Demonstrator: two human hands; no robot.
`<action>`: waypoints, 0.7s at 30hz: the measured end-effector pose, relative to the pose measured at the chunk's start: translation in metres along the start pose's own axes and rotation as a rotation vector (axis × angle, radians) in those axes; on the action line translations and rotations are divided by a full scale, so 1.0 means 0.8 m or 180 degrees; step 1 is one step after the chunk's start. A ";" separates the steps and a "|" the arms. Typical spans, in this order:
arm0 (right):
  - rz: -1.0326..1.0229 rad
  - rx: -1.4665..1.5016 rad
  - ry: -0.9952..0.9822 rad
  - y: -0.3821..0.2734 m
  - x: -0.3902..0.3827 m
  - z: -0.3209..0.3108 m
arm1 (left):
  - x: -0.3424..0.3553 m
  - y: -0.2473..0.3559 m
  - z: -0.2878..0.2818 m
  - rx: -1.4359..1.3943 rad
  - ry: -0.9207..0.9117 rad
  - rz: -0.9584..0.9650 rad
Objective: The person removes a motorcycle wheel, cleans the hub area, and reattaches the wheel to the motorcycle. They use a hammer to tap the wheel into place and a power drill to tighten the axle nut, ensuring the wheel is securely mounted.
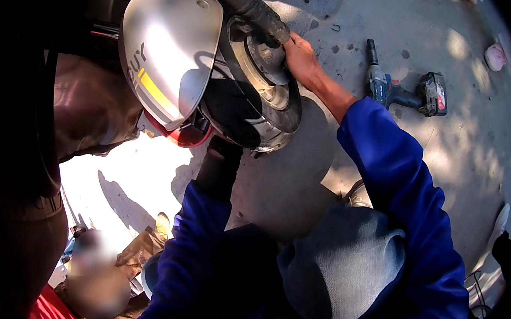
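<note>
A silver-grey plastic body panel (156,44) with a yellow stripe and a red part below it hangs at the upper middle. Beside it is a dark round assembly (276,125) with a metal ring. A grimy black tube (249,9) slants above them. My right hand (302,61) has its fingers wrapped round the tube's lower end. My left hand (223,148) reaches up, dark in shadow, beneath the round assembly; its fingers are hidden.
A cordless impact wrench (404,96) with a socket lies on the concrete floor (467,140) to the right. A pink-white object (494,57) lies farther back. Another person (54,308) in red is at lower left. My denim-covered knee (343,262) is below my hands.
</note>
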State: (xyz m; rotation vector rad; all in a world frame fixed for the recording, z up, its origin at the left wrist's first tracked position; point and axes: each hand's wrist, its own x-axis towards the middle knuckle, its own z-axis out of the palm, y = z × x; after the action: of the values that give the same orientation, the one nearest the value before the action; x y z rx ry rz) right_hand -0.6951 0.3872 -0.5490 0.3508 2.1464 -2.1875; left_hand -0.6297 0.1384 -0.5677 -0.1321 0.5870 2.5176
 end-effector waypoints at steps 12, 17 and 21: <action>-0.1352 -0.0591 -0.0603 -0.006 -0.039 -0.008 | 0.012 -0.008 -0.003 -0.0022 0.0044 -0.0030; -0.1739 -0.1210 -0.0621 -0.012 -0.039 -0.014 | 0.018 -0.005 0.000 -0.0033 0.0069 0.0009; -0.1613 -0.0929 -0.0729 -0.019 -0.043 -0.017 | 0.025 -0.013 -0.002 -0.0079 0.0080 -0.0021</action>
State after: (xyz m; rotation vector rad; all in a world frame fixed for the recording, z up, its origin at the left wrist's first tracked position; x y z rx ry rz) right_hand -0.6633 0.3976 -0.5270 -0.4856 2.5673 -1.9352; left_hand -0.6410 0.1555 -0.5778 -0.1748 0.5648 2.5206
